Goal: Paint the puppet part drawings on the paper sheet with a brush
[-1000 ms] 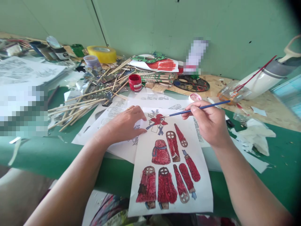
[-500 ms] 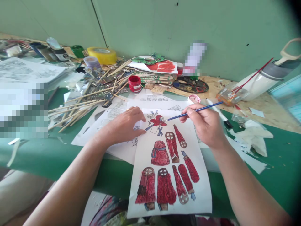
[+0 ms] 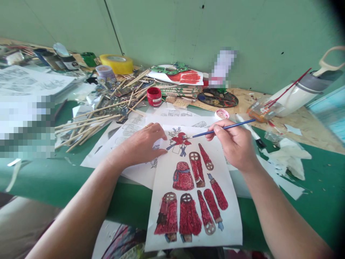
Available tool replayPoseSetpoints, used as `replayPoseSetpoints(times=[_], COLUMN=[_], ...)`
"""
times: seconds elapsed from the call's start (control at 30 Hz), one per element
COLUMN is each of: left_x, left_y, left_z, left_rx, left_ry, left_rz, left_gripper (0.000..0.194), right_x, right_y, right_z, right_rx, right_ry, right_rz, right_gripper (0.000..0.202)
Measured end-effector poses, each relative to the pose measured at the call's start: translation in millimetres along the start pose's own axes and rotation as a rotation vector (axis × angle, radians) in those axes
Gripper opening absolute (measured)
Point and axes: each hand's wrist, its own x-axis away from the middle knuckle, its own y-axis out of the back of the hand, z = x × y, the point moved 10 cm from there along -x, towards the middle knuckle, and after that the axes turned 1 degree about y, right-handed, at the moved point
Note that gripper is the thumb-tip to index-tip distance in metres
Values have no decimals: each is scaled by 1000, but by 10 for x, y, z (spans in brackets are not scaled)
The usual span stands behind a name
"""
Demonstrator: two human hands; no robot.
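Observation:
A thin blue paintbrush [image 3: 226, 127] is pinched in my right hand [image 3: 232, 143], its tip at the small red-and-blue figure [image 3: 180, 141] near the top of the paper sheet [image 3: 167, 180]. Below that figure, the sheet carries several printed costume parts, such as a red skirt piece [image 3: 183, 176], coloured dark red with brown and blue details. My left hand [image 3: 147, 145] rests at the sheet's upper left edge, fingers apart and thumb stretched toward the figure. Other line-drawn sheets [image 3: 126, 138] lie underneath.
Behind the sheet stand an open red paint jar [image 3: 154, 97], a white lid [image 3: 222, 114] and a dark palette [image 3: 217, 98]. Wooden sticks [image 3: 91, 120] pile up at left near yellow tape [image 3: 116, 64]. A clear water cup [image 3: 262, 109], a white bottle [image 3: 296, 91] and crumpled tissue [image 3: 292, 156] sit at right.
The brush tip has shifted very slightly over the small figure. Both hands otherwise keep nearly the same place, and the whole view has moved a touch.

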Motion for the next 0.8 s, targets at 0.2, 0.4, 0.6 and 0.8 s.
replayPoseSetpoints(times=[0.2,0.4,0.6,0.8], left_x=[-5,-10,-13,-12], left_y=[14,26,21,20], left_z=[-20,-26,-21,-17], left_rx=[-17,12,10,12], left_ry=[5,6,9,12], left_rz=[6,-5,-3,1], left_gripper=[30,30,29,29], right_x=[19,19,26,32], right_y=[-49,-39,-22,-25], right_z=[-3,-8,32,21], right_rx=[46,53,49,55], right_ry=[6,9,15,10], right_rz=[47,37,29,20], right_gripper=[19,18,18,18])
